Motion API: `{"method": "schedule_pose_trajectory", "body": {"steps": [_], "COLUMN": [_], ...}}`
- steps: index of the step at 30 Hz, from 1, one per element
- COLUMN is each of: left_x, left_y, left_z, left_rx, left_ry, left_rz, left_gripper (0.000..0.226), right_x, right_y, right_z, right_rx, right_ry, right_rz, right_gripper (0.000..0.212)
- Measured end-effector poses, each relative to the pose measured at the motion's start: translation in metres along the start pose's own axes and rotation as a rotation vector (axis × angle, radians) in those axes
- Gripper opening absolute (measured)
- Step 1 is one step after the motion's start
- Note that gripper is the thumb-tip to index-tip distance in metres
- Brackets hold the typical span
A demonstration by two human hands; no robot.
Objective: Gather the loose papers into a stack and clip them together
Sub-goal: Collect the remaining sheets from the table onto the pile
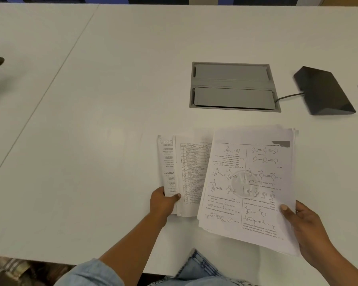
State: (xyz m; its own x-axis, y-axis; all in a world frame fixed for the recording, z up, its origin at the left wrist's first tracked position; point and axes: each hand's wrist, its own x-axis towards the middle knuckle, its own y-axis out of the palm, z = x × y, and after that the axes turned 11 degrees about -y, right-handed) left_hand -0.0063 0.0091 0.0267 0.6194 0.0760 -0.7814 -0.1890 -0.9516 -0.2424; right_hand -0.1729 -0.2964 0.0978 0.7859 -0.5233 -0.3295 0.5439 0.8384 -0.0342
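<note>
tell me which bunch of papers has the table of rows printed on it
The smaller bunch in the left hand; the bigger bunch in the right hand shows chemistry diagrams.

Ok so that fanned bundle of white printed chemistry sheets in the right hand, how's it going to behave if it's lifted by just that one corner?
The white printed chemistry sheets will probably droop, being thin paper held by the right hand at one edge. The edges are already staggered, so sheets may slide apart. No clip is visible on them.

White printed papers [250,182], white table [112,100], grey hatch [234,85], black wedge [322,91]
</note>
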Motion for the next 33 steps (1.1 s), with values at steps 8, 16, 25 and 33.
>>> {"method": "schedule_pose_trajectory", "body": {"steps": [8,16,25,33], "left_x": [-0.006,-0.007,-0.005,-0.010], "left_y": [-0.010,-0.015,-0.004,-0.019], "left_z": [0.003,0.000,-0.014,-0.013], "left_rx": [0.096,0.095,0.039,0.160], "left_ry": [0.007,-0.017,0.070,0.100], "left_rz": [-0.041,0.021,-0.012,0.010], "left_gripper": [0.015,0.029,0.008,0.030], "right_x": [-0.001,-0.003,-0.009,-0.011], "right_y": [-0.002,0.005,0.003,0.004], "right_z": [-0.002,0.005,0.012,0.006], "right_rx": [-0.001,-0.023,-0.042,-0.023], "right_ry": [0.000,-0.003,-0.025,0.016], "right_rz": [0.001,0.020,-0.016,-0.041], "right_gripper": [0.045,0.060,0.077,0.052]}}
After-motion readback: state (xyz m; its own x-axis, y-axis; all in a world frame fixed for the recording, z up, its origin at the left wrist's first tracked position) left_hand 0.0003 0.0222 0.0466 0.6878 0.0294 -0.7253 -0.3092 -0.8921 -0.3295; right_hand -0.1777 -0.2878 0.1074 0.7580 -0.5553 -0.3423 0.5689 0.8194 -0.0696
